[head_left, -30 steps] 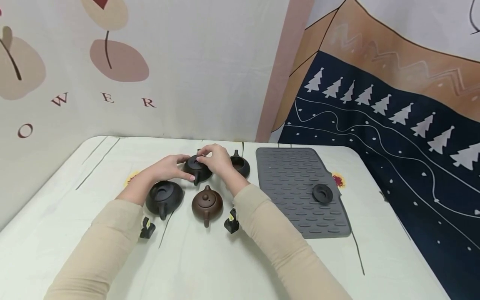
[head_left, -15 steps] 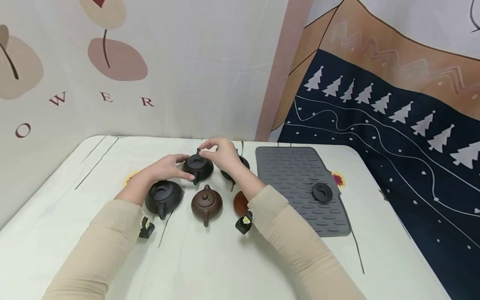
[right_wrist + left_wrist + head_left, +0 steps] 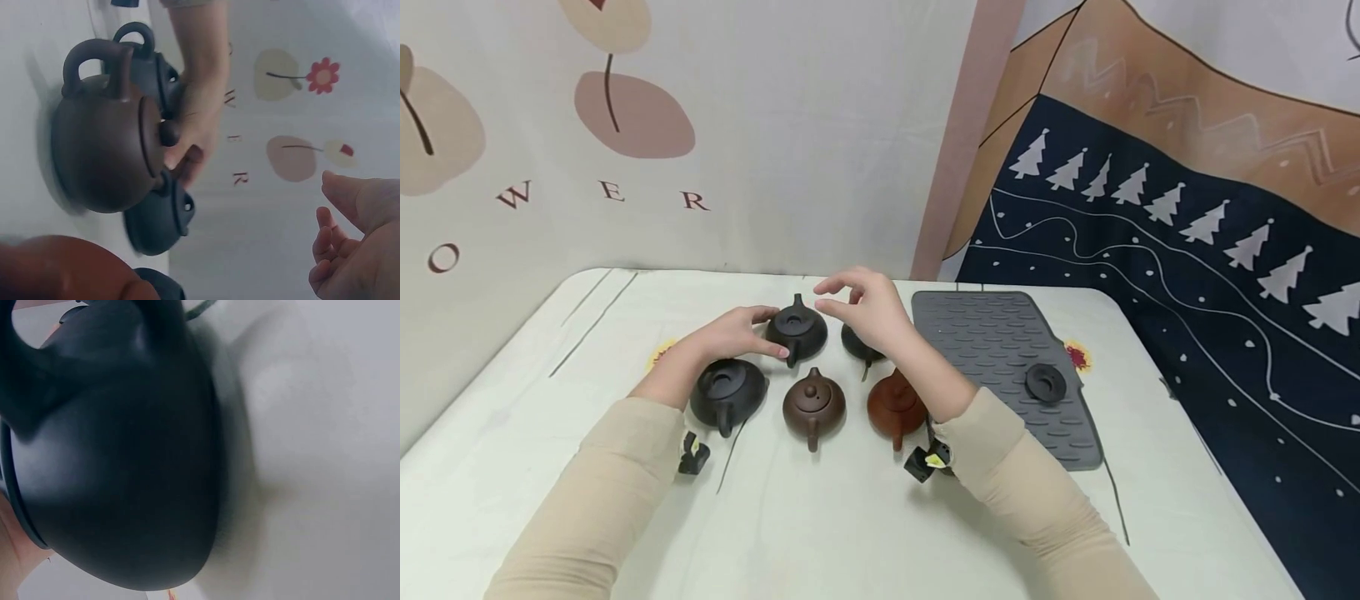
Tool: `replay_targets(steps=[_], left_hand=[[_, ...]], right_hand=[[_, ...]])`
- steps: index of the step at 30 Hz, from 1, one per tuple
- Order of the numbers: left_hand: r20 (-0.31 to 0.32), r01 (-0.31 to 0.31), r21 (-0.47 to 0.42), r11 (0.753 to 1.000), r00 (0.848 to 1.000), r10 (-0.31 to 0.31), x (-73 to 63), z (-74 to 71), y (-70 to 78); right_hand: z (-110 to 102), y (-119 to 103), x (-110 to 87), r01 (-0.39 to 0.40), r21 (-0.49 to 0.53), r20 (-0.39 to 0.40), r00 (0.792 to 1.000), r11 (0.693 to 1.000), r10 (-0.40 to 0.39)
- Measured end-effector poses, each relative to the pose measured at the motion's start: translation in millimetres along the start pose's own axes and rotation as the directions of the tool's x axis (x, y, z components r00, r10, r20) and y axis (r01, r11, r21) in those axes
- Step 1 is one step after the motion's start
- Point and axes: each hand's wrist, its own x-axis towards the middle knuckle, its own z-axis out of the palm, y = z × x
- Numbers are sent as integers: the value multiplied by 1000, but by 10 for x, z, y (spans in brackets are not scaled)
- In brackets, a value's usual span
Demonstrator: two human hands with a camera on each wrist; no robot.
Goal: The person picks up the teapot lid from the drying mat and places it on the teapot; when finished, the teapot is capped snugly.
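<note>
At the back of the table, my left hand (image 3: 733,335) holds a black teapot (image 3: 797,332) by its left side, the thumb near its handle and the fingers behind. The teapot stands upright with its lid on. My right hand (image 3: 868,308) is in the air just right of it, fingers bent and apart, nothing between them. Beneath the right hand, another black teapot (image 3: 861,344) is partly hidden. A black teapot (image 3: 730,393) by my left wrist fills much of the left wrist view. A dark brown teapot (image 3: 814,410) and a reddish-brown teapot (image 3: 896,408) stand nearer.
A grey ridged mat (image 3: 977,350) lies on the right of the table, with a round black lid (image 3: 1046,384) on it. The white tablecloth (image 3: 775,533) reaches a patterned curtain (image 3: 820,167) at the back. My right forearm passes close beside the reddish-brown teapot.
My right hand has let go of the black teapot's lid and moved up and to the right. The reddish-brown teapot has come into sight. My left hand stays on the black teapot.
</note>
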Motion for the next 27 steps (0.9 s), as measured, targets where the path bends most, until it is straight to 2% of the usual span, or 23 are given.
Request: replay_targets(steps=[13,20,27], left_hand=[[-5,-11,-9,1000,1000,11,-10,3,1],[-8,-14,-1,1000,1000,14,-16,3,1],[-6,-10,-3,1000,1000,10,-19,5,0]], right_hand=[[-347,13,-379,87,91,-99,992,992,-78],[-507,141,-596,79,104,-153,986,991,-62],[-690,289,-795,63,72,-194,980,995,-48]])
